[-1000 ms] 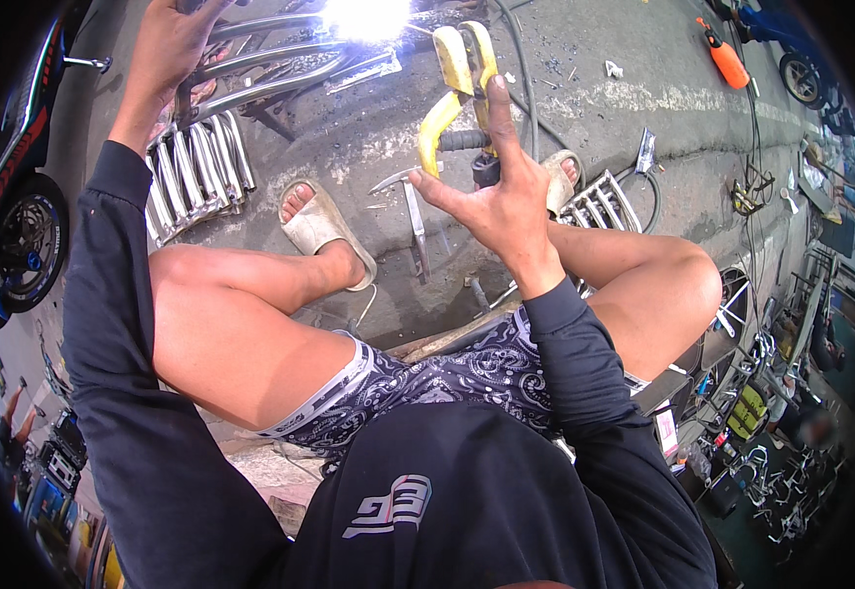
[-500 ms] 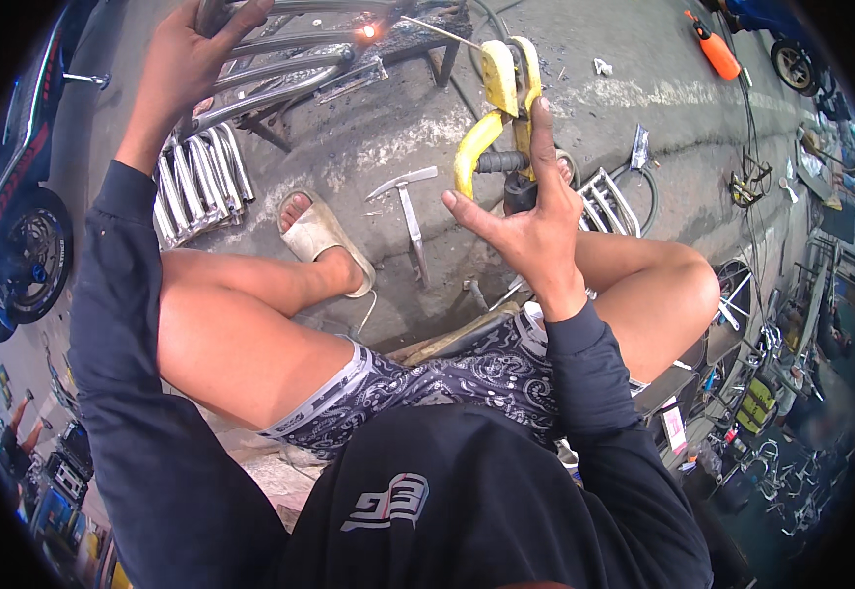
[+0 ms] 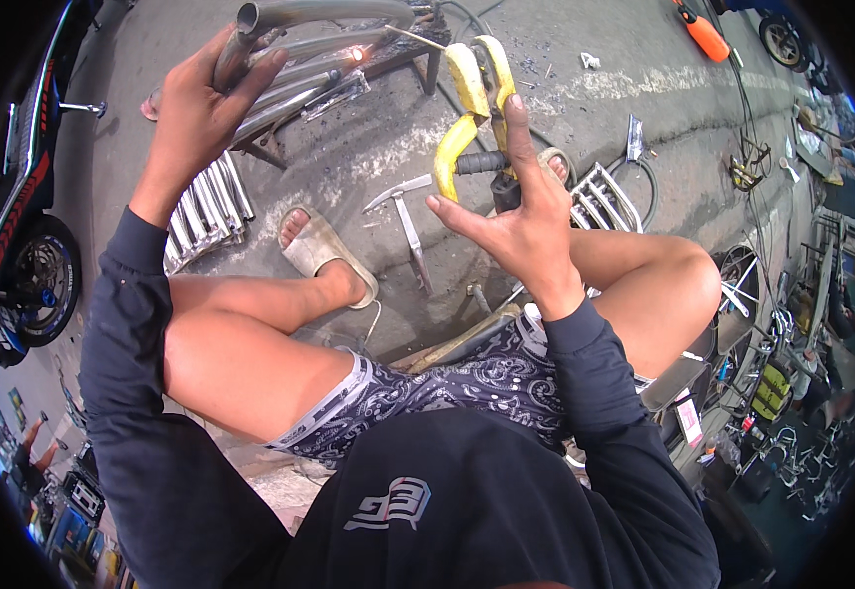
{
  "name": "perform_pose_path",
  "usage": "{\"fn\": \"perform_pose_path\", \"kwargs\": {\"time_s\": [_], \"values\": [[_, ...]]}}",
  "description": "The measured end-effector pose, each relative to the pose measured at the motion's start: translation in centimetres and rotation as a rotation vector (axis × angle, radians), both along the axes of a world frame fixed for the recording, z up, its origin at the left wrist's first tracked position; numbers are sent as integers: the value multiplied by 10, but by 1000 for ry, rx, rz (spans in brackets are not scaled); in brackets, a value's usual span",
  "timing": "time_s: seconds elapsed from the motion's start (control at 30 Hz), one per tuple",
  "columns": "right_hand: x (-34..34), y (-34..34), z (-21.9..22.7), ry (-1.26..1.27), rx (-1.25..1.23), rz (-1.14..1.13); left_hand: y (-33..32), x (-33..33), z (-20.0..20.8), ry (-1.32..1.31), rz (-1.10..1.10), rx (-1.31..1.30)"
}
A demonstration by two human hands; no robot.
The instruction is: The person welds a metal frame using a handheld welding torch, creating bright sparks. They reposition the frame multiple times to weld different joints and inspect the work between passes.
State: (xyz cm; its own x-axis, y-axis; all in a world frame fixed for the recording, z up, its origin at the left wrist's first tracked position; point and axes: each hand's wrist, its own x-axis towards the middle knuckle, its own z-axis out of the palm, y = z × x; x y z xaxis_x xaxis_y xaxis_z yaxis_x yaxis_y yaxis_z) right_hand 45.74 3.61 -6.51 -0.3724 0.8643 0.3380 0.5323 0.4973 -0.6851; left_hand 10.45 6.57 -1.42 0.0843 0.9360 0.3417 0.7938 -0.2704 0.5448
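Observation:
My left hand [image 3: 196, 118] is closed round a bent grey metal tube [image 3: 324, 12] at the upper left. More tubes lie beside it on a low, dark metal stand [image 3: 431, 77]. A small orange glow [image 3: 358, 54] shows on one tube. My right hand [image 3: 525, 231] holds a yellow welding electrode holder [image 3: 465, 83], index finger stretched along it and thumb apart. The other fingers and most of the dark handle are hidden. From the holder's jaws a thin welding rod [image 3: 415, 37] points up and left toward the tubes, its tip a little apart from the glow.
A chipping hammer [image 3: 409, 234] lies on the concrete between my feet. Bent shiny tubes [image 3: 213, 208] are stacked at the left, with a tubular rack [image 3: 606, 201] by my right foot. Cables [image 3: 744, 108], an orange bottle [image 3: 707, 39] and a parked motorcycle [image 3: 39, 265] stand farther out.
My left hand has come down and slightly right, and the tube's open end now shows. My right hand and the holder have shifted slightly left. The glow is smaller and dimmer.

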Motion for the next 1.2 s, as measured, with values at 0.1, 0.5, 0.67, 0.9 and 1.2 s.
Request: {"fn": "perform_pose_path", "kwargs": {"time_s": [0.1, 0.5, 0.67, 0.9, 1.2], "values": [[-3, 1, 0, -31, 30, 7, -1, 0, -1, 25, 28, -52], [-9, 1, -4, -96, 43, -42, 0, -4, -6, 42, 33, -65], [-10, 2, -6, -77, 69, -55, 1, -5, -7, -6, 22, -69], [-11, 3, -4, -104, 6, -38, 2, -8, -8, -5, 11, -57], [-14, 7, -10, -26, 167, -31, 6, -12, -7, 0, 28, -45]]}}
